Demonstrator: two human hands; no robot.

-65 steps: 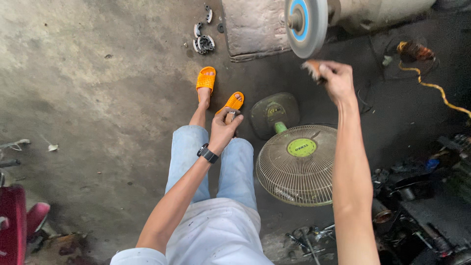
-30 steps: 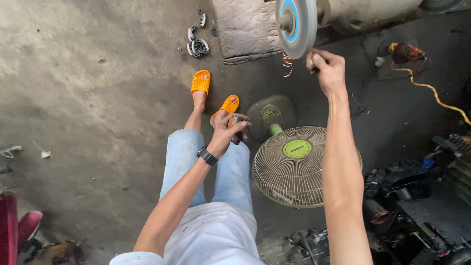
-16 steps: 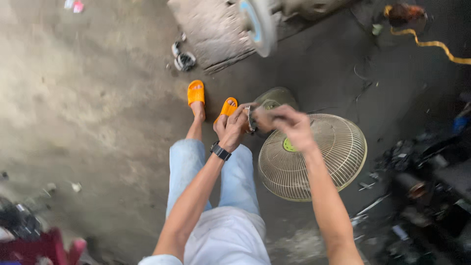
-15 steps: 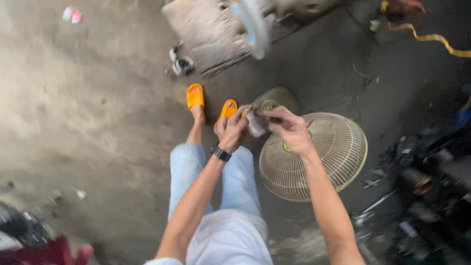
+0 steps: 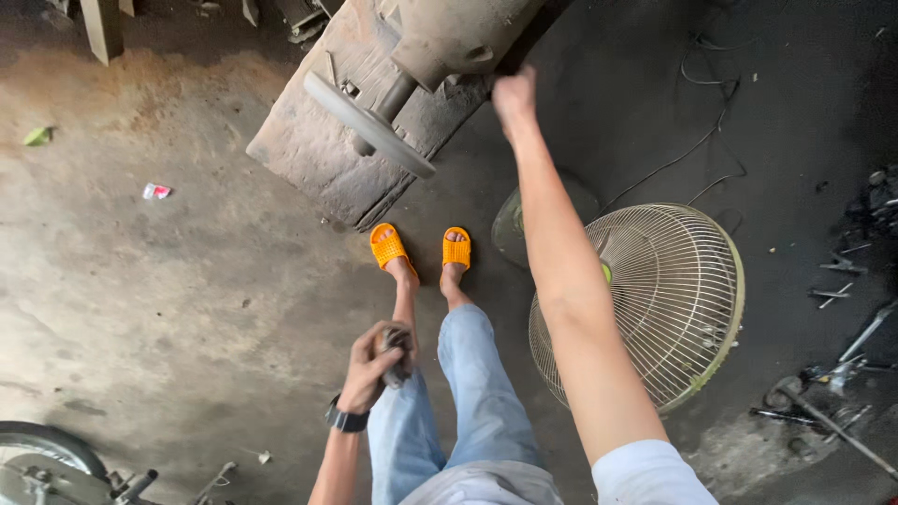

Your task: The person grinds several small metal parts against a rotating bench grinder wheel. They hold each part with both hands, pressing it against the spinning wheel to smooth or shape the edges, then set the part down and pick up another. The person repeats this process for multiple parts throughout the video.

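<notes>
The left hand [image 5: 374,360], at seven o'clock, has its fingers closed around a small metal part [image 5: 397,353], kept low. The right hand [image 5: 513,93] stretches toward the grinder [image 5: 440,42] at twelve; its grip is hidden.

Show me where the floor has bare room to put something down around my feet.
The concrete floor left of the orange sandals is mostly bare, bordered by the wooden block and a wheel. The right is crowded: the fan, cables and scattered metal tools.

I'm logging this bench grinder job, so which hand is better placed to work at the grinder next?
Probably the right hand: it is stretched out against the grinder's motor housing. The left hand sits low over the knee, gripping a small dark metal part.
</notes>
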